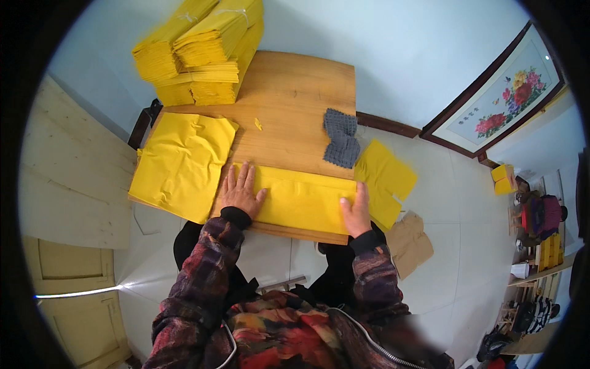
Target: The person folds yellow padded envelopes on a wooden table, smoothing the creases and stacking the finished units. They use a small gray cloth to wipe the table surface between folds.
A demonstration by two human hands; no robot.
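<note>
A long folded piece of yellow paper (pixel 301 200) lies along the table's near edge. Flat on its left end rests my left hand (pixel 241 192), fingers spread. My right hand (pixel 356 212) is against its right end, with fingers stretched out and the thumb apart over the paper; the undersides of the fingers are hidden. Left of my left hand, a crumpled stack of unfolded yellow paper (pixel 181 163) covers the table corner.
Tied bundles of folded yellow paper (pixel 215 40) are piled at the wooden table's (pixel 295 80) far left. A grey cloth (pixel 342 138) lies near the right edge. More yellow paper (pixel 384 181) and brown paper (pixel 410 246) are beyond that edge. A framed flower picture (pixel 501 98) stands at right.
</note>
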